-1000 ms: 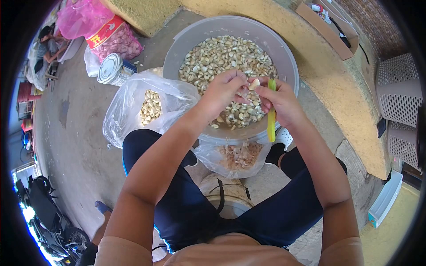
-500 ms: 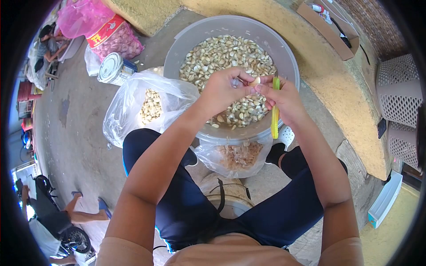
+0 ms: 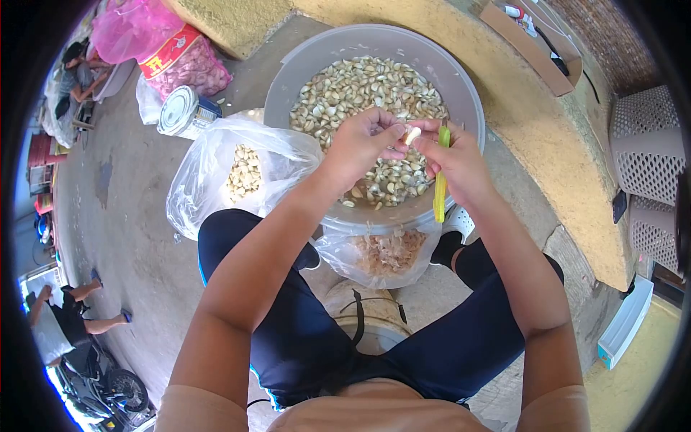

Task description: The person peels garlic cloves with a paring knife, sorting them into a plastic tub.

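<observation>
Above the tub, my left hand (image 3: 368, 142) is closed, its fingertips pinching a pale garlic clove (image 3: 412, 135). The thumb and fingers of my right hand (image 3: 455, 160) touch the clove's other side. Gripped in that same hand is a small knife with a yellow-green handle (image 3: 440, 189), its handle pointing down towards me. Below both hands, the big grey tub (image 3: 286, 88) holds a mass of unpeeled garlic cloves (image 3: 374, 86). Peeled cloves (image 3: 244, 173) lie in a clear plastic bag (image 3: 198, 180) left of the tub. Papery skins (image 3: 389, 253) fill another clear bag, in front of the tub.
Left of the tub stand a lidded can (image 3: 188, 111) and a pink mesh sack of garlic (image 3: 191, 65). A yellow ledge (image 3: 533, 158) curves behind, bearing a cardboard box (image 3: 533, 47). A pail (image 3: 371, 317) sits between my legs. A person walks near a motorcycle (image 3: 108, 381) at far left.
The clove between my fingertips has turned and shows a whiter face. The knife handle has shifted slightly left with my right hand. At far left, the walking person has moved up the view.
</observation>
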{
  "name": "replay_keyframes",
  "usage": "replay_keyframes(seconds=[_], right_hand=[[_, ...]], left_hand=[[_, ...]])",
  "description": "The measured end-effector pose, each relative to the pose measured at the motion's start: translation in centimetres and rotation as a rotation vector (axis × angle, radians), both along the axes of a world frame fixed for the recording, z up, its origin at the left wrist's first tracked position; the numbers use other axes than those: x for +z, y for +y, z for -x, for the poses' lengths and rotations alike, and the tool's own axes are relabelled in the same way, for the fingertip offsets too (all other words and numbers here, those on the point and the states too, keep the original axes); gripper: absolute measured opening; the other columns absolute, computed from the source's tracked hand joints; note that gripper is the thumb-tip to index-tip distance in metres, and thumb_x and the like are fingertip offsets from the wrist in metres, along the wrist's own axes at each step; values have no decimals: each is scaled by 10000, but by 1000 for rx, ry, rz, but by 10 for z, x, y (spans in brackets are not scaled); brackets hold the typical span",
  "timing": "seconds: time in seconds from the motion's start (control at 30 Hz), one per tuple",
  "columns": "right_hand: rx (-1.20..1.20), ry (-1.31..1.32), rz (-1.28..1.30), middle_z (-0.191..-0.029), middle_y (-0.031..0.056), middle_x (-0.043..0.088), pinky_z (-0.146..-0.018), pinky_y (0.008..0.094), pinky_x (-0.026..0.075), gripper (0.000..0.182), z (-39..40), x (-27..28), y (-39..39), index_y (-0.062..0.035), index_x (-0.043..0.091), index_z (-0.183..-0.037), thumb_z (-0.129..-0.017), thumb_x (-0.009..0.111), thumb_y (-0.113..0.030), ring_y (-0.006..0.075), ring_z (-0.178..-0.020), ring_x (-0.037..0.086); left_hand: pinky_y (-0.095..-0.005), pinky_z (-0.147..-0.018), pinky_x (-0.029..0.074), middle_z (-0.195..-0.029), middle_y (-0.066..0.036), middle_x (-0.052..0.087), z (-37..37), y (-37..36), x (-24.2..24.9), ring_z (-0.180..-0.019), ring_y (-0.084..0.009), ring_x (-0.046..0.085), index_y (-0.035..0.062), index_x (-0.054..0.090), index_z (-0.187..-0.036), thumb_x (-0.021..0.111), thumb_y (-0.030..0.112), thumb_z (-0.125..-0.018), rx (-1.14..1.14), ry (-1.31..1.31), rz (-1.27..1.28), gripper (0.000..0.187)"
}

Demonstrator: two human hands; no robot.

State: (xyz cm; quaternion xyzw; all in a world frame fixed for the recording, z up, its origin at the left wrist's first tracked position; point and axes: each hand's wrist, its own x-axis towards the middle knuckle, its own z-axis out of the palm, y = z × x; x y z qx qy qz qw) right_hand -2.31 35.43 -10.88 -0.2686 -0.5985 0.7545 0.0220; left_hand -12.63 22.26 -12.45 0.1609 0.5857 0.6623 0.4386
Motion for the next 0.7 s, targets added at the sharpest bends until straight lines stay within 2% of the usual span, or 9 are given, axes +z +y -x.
replay_keyframes(seconds=[0.07,0.27,0.5,0.6,0.7], right_hand=[[-25,10,-4,-726,20,590,-437,188,360,224,0,0,-1,-15,582,-954,-752,628,-100,43,-479,421],[-1,9,-253,-734,24,595,-454,188,393,232,0,4,-6,-10,579,-957,-750,626,-103,43,-528,479],[-5,6,-252,-730,18,591,-442,192,397,239,1,1,-5,-16,588,-931,-751,649,-161,50,-539,491],[-19,-21,-200,-702,13,581,-441,192,398,256,1,3,-8,-9,592,-924,-753,657,-188,49,-520,478],[-1,-42,-158,-669,10,567,-442,193,398,275,0,3,-7,6,596,-923,-753,660,-201,49,-504,468]], left_hand=[[-283,-721,528,-861,-86,559,-1,0,0,-789,-149,578,-28,525,-927,544,122,-846,13,-4,-9,171],[-290,-719,527,-885,-85,558,-3,0,3,-800,-150,577,-20,530,-934,559,116,-832,8,45,4,173],[-282,-701,528,-891,-85,567,1,-1,0,-808,-142,573,-16,543,-915,559,108,-829,15,-47,-46,152],[-267,-679,526,-868,-79,577,0,0,0,-763,-139,581,-28,547,-905,560,77,-823,28,36,5,134],[-260,-654,524,-843,-87,587,0,0,-1,-705,-137,589,-42,541,-901,558,50,-821,-27,387,103,123]])
